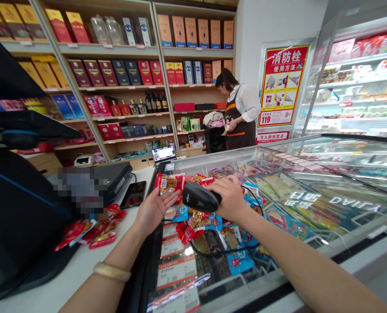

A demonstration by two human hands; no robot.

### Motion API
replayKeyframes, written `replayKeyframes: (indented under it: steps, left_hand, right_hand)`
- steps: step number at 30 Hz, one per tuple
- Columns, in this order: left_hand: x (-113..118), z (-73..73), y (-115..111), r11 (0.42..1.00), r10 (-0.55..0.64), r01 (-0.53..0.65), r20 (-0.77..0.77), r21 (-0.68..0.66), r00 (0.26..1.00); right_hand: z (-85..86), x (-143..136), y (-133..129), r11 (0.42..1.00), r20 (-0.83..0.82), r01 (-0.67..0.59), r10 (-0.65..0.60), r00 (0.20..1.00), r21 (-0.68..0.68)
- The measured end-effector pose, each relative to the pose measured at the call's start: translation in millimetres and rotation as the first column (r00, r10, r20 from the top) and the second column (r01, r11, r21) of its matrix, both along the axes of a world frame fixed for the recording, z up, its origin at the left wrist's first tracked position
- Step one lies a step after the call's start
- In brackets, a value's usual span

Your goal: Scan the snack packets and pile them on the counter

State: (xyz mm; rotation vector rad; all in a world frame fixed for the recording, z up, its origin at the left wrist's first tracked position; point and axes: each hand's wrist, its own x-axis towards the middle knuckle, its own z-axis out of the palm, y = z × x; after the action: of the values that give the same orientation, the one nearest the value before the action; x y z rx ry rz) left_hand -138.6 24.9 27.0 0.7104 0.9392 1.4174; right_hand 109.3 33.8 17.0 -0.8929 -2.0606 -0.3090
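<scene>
Black scanner (200, 198), gripped in the curled fingers of your right hand (230, 198) above the glass-topped freezer (330, 217): its long axis runs roughly crosswise, head pointing left towards your open, palm-up left hand (150, 213), fingers at a red packet (170, 182).

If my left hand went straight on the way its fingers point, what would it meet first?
Probably the black scanner in your right hand: the fingertips of your left hand point towards it, though depth is unclear here.
</scene>
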Motion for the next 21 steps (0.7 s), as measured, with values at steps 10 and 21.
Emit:
replayKeyframes:
  steps: [10,21]
  left_hand:
    - [3.1,-4.6,3.8,1.000,0.023,-0.023,-0.042,0.008,0.999]
    - [-1.8,-12.8,7.6,0.998,0.047,-0.043,-0.085,0.049,0.995]
  right_hand:
    - [0.0,-1.4,-0.9,1.000,-0.035,-0.016,0.016,0.999,-0.008]
    - [-3.8,-1.3,0.9,1.000,-0.046,-0.015,0.016,0.999,0.027]
